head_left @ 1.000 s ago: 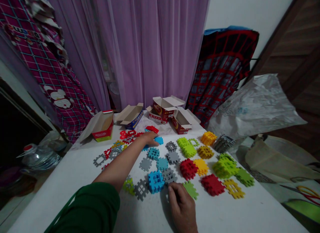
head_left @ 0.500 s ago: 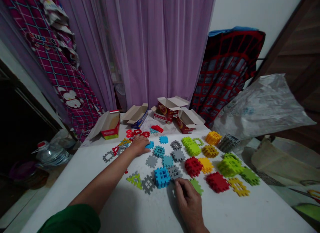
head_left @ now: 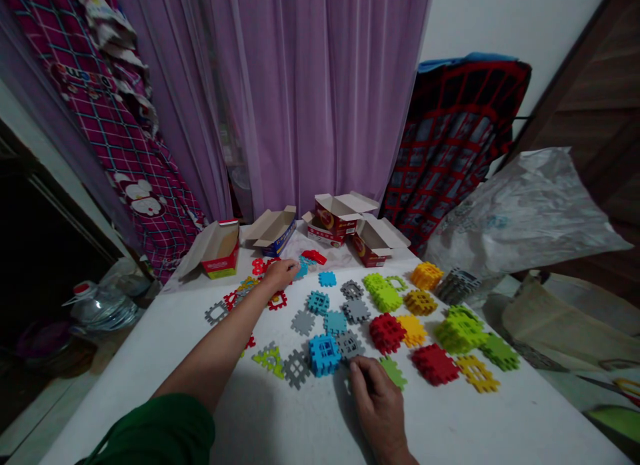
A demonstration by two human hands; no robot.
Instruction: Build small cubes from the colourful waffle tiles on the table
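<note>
My left hand (head_left: 281,273) reaches to the far side of the white table, its fingers pinched at a blue interlocking plastic tile (head_left: 301,271). Red tiles (head_left: 277,300) lie around and below that hand. My right hand (head_left: 377,402) rests on the table at the near side with its fingers curled in; whatever may be inside is hidden. Just beyond its fingertips are a blue block stack (head_left: 325,355) and a grey tile (head_left: 349,345). A green tile (head_left: 393,372) lies partly behind the right hand.
Red stacks (head_left: 387,332), yellow tiles (head_left: 479,373) and lime green stacks (head_left: 460,329) cover the right side. Opened cardboard boxes (head_left: 220,252) line the back edge before a purple curtain (head_left: 320,98). A plastic bag (head_left: 525,212) stands beyond the right edge.
My left hand has moved away from me, and the blue tile by its fingers has shifted the same way. Red tiles beneath it are uncovered. My right hand stays still.
</note>
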